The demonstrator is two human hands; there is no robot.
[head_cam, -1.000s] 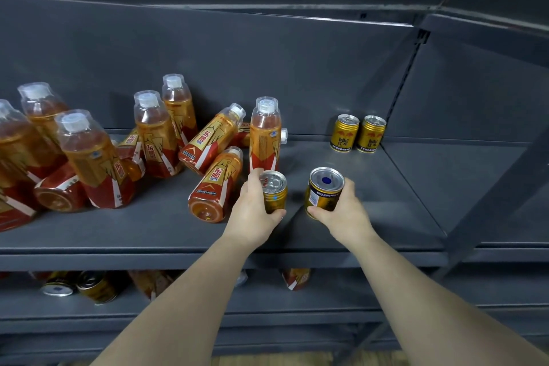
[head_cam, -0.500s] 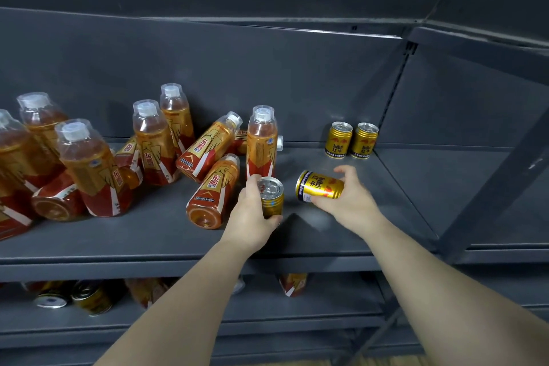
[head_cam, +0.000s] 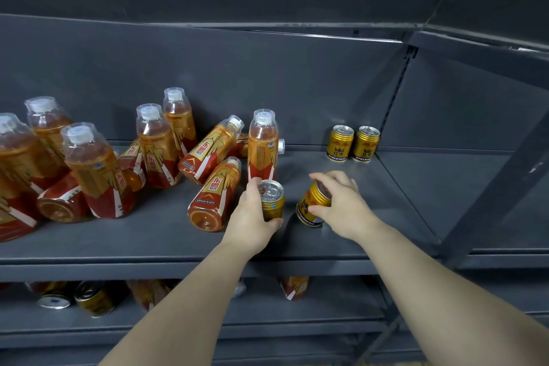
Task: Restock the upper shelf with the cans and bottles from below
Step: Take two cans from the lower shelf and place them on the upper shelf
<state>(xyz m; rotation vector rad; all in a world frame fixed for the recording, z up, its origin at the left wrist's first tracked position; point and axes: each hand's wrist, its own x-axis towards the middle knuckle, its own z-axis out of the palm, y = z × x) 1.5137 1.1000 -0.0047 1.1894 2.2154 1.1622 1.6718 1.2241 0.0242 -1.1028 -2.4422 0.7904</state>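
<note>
My left hand (head_cam: 252, 217) grips an upright gold can (head_cam: 271, 201) standing on the dark upper shelf (head_cam: 148, 244). Just to its right, my right hand (head_cam: 341, 205) holds a second gold can (head_cam: 312, 207) from above, tilted, with its base near the shelf surface. Two more gold cans (head_cam: 353, 143) stand together at the back of the shelf. Several orange drink bottles (head_cam: 166, 145) fill the left half of the shelf, some upright, some lying down; one lying bottle (head_cam: 214, 196) rests right beside my left hand.
The lower shelf (head_cam: 297, 321) holds cans (head_cam: 95, 298) lying at the left and bottles (head_cam: 294, 287) partly hidden under the upper shelf's front lip. A slanted dark upright post (head_cam: 487, 205) bounds the shelf on the right, with bare shelf between it and my right hand.
The right hand has turned its can from lying sideways to nearly upright and lowered it toward the shelf. The left hand has kept its grip on its can in about the same place.
</note>
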